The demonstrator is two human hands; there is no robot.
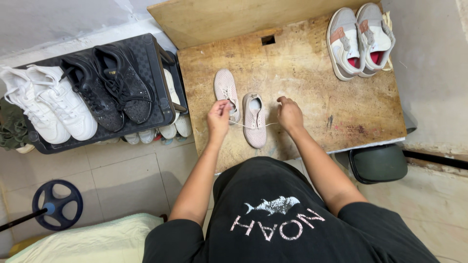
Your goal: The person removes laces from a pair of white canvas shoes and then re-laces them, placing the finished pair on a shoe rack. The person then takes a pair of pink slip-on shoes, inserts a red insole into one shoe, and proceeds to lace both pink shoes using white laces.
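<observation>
Hands at work on a pink knit shoe — left hand pinches one end of its white lace, fingers pressed together just beside the tongue of the second pink shoe; right hand pinches the other end, fingers curled tight. The lace runs taut between the two hands, across the near shoe's throat. That shoe lies upright near the front edge of the worn wooden surface, touching its mate, which sits a little further back and to the left.

Outward: a grey-and-white pair of sneakers with red lining at the far right corner of the surface, well apart. To the left, a black rack carries a black pair and a white pair; more shoes on a lower tier, partly hidden. A dark stool stands under the right edge.

Risk, as judged: uneven pull could draw the lace out through an eyelet, or drag the light shoe toward the edge, since neither hand pins it down. A slipped pinch on the thin lace would slacken it.
</observation>
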